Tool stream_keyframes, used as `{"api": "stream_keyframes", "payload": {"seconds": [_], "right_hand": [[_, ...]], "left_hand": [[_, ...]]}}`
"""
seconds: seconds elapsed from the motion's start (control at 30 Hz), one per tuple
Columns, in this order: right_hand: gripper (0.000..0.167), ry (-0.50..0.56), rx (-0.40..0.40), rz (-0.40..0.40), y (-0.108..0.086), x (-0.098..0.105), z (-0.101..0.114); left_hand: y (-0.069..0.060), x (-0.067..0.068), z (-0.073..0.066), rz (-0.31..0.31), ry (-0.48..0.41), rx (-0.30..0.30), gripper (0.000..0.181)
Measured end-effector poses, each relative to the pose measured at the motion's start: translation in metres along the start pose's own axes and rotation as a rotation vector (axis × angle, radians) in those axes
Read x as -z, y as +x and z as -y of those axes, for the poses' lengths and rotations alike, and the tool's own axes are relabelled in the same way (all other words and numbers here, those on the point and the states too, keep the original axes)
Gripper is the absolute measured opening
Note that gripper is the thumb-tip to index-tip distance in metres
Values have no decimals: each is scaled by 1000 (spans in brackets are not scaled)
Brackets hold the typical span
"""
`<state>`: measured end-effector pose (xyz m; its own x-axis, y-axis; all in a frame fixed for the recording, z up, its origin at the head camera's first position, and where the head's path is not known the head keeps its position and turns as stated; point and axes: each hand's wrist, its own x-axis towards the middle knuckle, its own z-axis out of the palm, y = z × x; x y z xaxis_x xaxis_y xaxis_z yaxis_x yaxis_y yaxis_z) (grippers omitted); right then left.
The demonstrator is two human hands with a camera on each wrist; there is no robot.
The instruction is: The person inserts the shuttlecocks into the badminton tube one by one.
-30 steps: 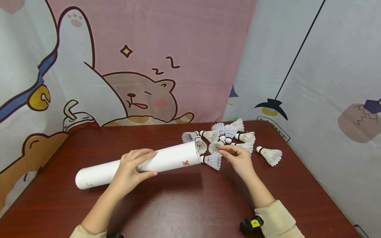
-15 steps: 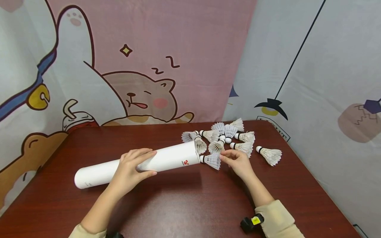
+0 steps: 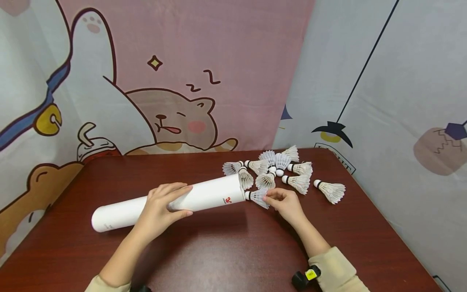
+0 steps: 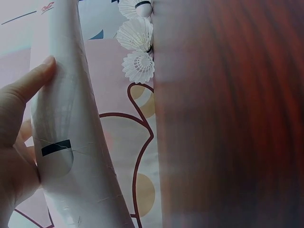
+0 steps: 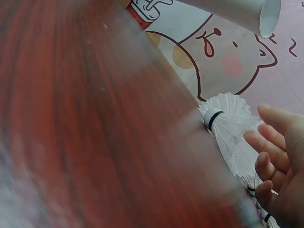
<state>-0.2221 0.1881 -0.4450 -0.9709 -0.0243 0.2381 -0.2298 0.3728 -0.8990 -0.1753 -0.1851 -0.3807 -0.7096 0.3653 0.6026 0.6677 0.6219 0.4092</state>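
A long white tube (image 3: pixel 215 192) lies slanted, its open end toward the shuttlecocks; the left hand (image 3: pixel 160 209) grips its middle. In the left wrist view the thumb of the left hand (image 4: pixel 19 137) lies along the tube (image 4: pixel 71 114). At the tube's mouth is a white shuttlecock (image 3: pixel 258 197), cork end toward the opening. The right hand (image 3: pixel 290 205) pinches the edge of its skirt between thumb and forefinger. The right wrist view shows the right hand (image 5: pixel 287 161) beside white feathers, other fingers loosely bent, with the tube's open end (image 5: pixel 270 19) above.
Several shuttlecocks lie in a cluster behind the tube's mouth, among them a feathered one (image 3: pixel 298 183). Another shuttlecock (image 3: pixel 331 191) lies apart at the right. The dark red table (image 3: pixel 204 259) meets a cartoon-printed cloth (image 3: pixel 233 81) at its back edge.
The right hand has moved left and down from the cluster to the shuttlecock at the tube's mouth and taken its skirt. The left hand and tube stay nearly still.
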Motion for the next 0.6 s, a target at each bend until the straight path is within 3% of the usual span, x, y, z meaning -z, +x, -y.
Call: {"api": "stream_keyframes", "payload": {"seconds": [0.23, 0.43, 0.6], "right_hand": [[11, 0, -12, -35, -2, -2, 9], [8, -39, 55, -77, -12, 2, 42], [6, -42, 81, -95, -13, 3, 50]], "left_hand": [[0, 0, 0, 0, -2, -2, 66], [-1, 0, 1, -1, -6, -2, 66], [0, 0, 1, -1, -4, -5, 67]]}}
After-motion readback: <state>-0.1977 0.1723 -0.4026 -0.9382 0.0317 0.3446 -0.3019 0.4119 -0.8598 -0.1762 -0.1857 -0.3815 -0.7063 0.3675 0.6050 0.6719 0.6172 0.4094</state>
